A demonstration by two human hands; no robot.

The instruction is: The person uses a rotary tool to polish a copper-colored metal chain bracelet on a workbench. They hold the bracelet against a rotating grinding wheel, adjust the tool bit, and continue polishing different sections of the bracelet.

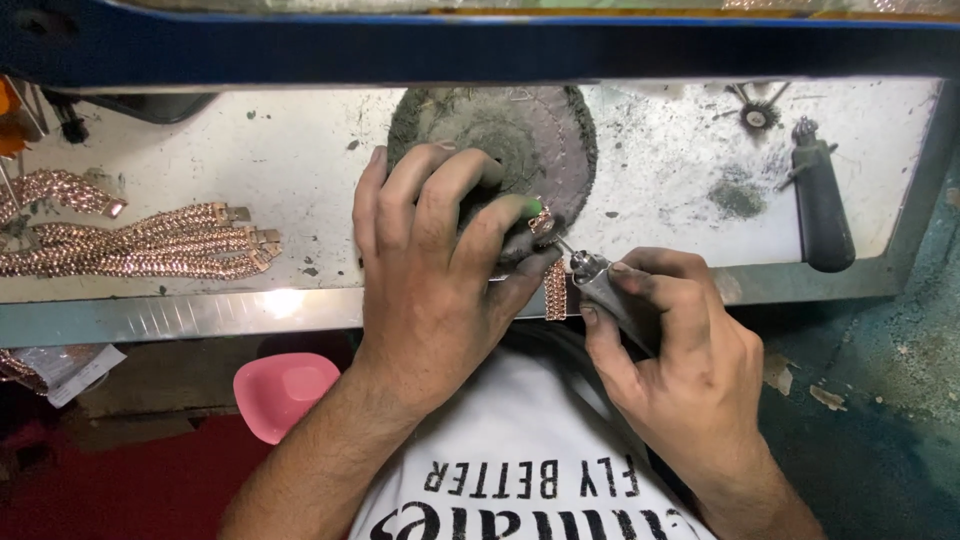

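Note:
My left hand (430,270) grips a rose-gold chain bracelet (553,285) against a round dark grey buffing pad (540,135) on the white bench; part of the bracelet hangs down below my fingers. My right hand (680,350) holds a slim metal rotary handpiece (600,280), whose thin tip touches the bracelet near my left fingertips. Both hands are smeared with dark grime.
Several more rose-gold chain bracelets (150,245) lie at the bench's left. A black handpiece (820,200) and a small wire brush wheel (758,115) rest at the right. A pink bowl (285,392) sits below the bench's metal edge (200,315). A blue bar (480,45) spans the top.

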